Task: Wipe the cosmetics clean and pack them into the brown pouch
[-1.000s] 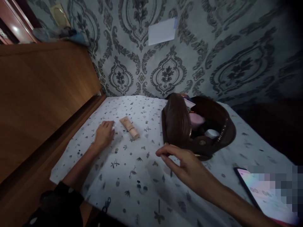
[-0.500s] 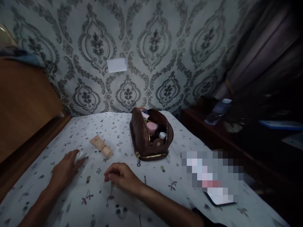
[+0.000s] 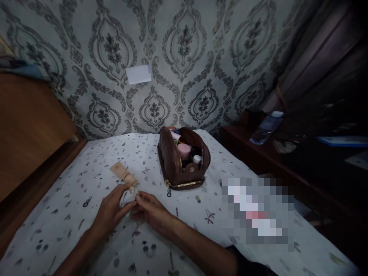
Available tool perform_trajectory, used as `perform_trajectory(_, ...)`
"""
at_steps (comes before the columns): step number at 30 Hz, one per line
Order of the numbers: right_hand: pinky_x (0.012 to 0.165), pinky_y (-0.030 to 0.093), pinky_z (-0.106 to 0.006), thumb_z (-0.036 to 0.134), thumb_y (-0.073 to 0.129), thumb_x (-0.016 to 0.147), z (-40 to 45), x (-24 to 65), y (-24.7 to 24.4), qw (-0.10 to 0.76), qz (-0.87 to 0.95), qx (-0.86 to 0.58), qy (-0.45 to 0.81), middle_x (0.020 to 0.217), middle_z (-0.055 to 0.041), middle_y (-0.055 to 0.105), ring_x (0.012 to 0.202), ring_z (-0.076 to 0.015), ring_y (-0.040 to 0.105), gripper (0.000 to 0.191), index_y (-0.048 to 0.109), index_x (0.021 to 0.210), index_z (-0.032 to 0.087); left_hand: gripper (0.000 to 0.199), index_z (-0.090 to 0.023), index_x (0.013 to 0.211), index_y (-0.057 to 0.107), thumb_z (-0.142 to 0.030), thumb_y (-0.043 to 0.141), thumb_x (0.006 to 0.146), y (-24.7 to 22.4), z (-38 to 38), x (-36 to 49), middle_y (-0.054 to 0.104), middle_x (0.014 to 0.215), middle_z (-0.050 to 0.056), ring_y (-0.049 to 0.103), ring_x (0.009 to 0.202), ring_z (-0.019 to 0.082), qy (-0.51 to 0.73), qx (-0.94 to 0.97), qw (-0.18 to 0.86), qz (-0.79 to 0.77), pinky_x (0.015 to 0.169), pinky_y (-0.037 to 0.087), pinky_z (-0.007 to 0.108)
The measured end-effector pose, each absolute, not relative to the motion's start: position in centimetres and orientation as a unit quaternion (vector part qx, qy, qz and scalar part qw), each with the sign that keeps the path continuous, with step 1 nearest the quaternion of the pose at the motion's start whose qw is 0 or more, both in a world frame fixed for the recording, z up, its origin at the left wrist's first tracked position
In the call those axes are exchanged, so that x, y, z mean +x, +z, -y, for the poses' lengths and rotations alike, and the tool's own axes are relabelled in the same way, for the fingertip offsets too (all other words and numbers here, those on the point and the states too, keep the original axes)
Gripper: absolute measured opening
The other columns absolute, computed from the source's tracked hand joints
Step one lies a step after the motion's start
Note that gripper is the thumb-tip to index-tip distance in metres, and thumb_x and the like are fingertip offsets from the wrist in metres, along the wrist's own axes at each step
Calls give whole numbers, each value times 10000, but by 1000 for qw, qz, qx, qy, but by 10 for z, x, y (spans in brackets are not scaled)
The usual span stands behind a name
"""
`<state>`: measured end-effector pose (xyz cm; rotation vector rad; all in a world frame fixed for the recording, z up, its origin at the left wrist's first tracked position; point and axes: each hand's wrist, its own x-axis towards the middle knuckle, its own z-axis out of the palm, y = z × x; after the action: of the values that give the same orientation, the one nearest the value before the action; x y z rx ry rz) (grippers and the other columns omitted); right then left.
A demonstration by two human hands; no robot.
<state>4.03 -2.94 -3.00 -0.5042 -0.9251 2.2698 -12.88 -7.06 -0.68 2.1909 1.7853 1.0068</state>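
Observation:
My left hand (image 3: 113, 205) is closed around a small whitish object (image 3: 128, 196) with a pale rounded end; its exact kind is hard to make out. From the other side, the fingertips of my right hand (image 3: 151, 209) pinch the same object near its end. Just beyond my fingers a beige squeeze tube (image 3: 120, 172) lies on the patterned sheet (image 3: 100, 161). Farther back and to the right stands a brown cosmetic bag (image 3: 172, 165), unzipped. A pink-lidded container (image 3: 184, 150) and a white-capped item (image 3: 197, 158) show inside it.
A blurred-out device (image 3: 258, 214) lies at the right on the sheet. A clear bottle (image 3: 266, 128) rests on a dark red ledge at right. A wooden board (image 3: 31, 126) borders the left side. Patterned wallpaper (image 3: 184, 46) covers the wall behind.
My left hand has moved right to meet my right hand, bringing the whitish object with it. My right fingers now grip that object too. The tube and bag stay put.

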Motion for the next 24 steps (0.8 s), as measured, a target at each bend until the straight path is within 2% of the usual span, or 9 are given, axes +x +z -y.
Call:
perform_trajectory(5, 667, 508, -223, 475, 840, 661, 26, 40, -34, 326, 316, -198, 868, 834, -13, 697, 726, -106, 631, 444, 702, 941, 158, 416, -194, 1151, 599, -532, 561, 911, -5, 67, -130, 657, 984, 68, 662, 914, 209, 330, 754, 29, -567, 778, 546, 292)
perform_trajectory(10, 564, 479, -175, 349, 914, 569, 22, 39, -40, 339, 265, -225, 874, 753, 37, 677, 638, -73, 614, 436, 673, 878, 157, 481, -190, 1192, 581, -571, 557, 898, -8, 66, -132, 650, 1027, 86, 641, 1006, 229, 324, 761, 50, -560, 869, 527, 332)
perform_trajectory(13, 556, 475, -172, 307, 919, 567, 18, 39, -41, 352, 231, -235, 876, 803, 31, 703, 668, -81, 646, 446, 664, 905, 165, 519, -183, 1242, 540, -571, 551, 898, -13, 68, -140, 645, 1058, 91, 627, 1039, 232, 318, 766, 51, -556, 892, 513, 336)
perform_trajectory(19, 571, 488, -165, 277, 937, 525, 15, 42, -36, 356, 245, -256, 865, 809, 9, 732, 693, -101, 690, 451, 669, 871, 167, 232, -188, 1113, 597, -353, 511, 975, -18, 68, -157, 644, 1004, 66, 618, 965, 216, 195, 762, 13, -617, 831, 506, 319)
perform_trajectory(24, 572, 484, -170, 301, 921, 547, 18, 48, -36, 357, 304, -271, 841, 871, -4, 732, 707, -116, 703, 479, 697, 953, 182, 215, -191, 1159, 581, -223, 488, 967, -19, 65, -159, 665, 1050, 69, 607, 995, 237, 139, 753, -23, -642, 825, 514, 345)
